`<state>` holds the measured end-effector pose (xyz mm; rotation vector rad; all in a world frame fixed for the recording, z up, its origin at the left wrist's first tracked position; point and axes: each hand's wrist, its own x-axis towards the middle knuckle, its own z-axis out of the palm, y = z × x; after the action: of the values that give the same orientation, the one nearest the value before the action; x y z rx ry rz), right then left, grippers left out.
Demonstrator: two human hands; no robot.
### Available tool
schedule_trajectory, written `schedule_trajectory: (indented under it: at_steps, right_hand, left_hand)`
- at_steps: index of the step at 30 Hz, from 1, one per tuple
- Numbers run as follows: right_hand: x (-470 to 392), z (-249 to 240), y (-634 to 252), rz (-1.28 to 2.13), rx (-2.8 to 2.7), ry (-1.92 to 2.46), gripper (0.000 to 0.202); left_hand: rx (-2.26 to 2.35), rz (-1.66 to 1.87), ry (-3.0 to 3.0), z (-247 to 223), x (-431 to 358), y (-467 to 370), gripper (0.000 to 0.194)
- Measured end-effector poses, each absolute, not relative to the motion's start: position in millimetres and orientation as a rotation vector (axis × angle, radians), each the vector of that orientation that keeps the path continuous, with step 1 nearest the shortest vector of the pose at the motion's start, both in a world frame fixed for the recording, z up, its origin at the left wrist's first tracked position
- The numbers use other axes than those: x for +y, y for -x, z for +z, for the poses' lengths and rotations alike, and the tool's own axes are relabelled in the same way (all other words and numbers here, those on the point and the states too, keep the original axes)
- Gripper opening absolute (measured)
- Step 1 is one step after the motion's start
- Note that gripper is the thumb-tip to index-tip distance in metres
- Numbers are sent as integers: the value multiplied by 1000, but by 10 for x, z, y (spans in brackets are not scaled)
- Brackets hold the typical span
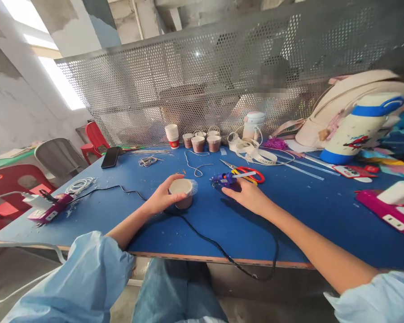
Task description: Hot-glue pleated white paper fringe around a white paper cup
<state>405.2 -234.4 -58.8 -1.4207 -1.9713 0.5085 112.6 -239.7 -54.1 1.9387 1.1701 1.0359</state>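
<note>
My left hand (162, 196) is closed round a small round cup (183, 202) with a pale flat top, its thumb lying over the top edge. A white frilly fringe sticks out at the cup's right side. In my right hand (247, 196) is a blue hot glue gun (226, 179), lying sideways just above or on the table, with its nozzle towards the cup. A white glue stick (245, 174) juts from the gun's back. Its grip is mostly hidden by my fingers. Scissors with red handles (261, 175) and yellow-handled pliers (237, 171) lie just behind it.
Several small cups (198, 143) and a white paper-cup stack (172, 134) stand at the back, before a perforated metal screen (128, 89). A black cord (202, 235) loops over the table's front edge. Power strips (52, 211), a phone (110, 157), ribbon (259, 154) and a bottle (355, 128) surround the workspace.
</note>
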Motion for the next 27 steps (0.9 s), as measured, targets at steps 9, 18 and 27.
schedule_trajectory:
  at_steps: [9,18,27]
  right_hand:
    - [-3083,-207,-4139,228,-1818,1437,31]
    - [-2500,-236,-2997,700,-1974,1077,55]
    - [-2462,-521,-2714,710,-1866,1219,65]
  left_hand:
    - [1076,1109,-1774,-629,-2341,-1164,75]
    - [977,1097,-1679,-636,-2345,-1189,63]
    - [921,928,-1851,-525,-2417,-1122,49]
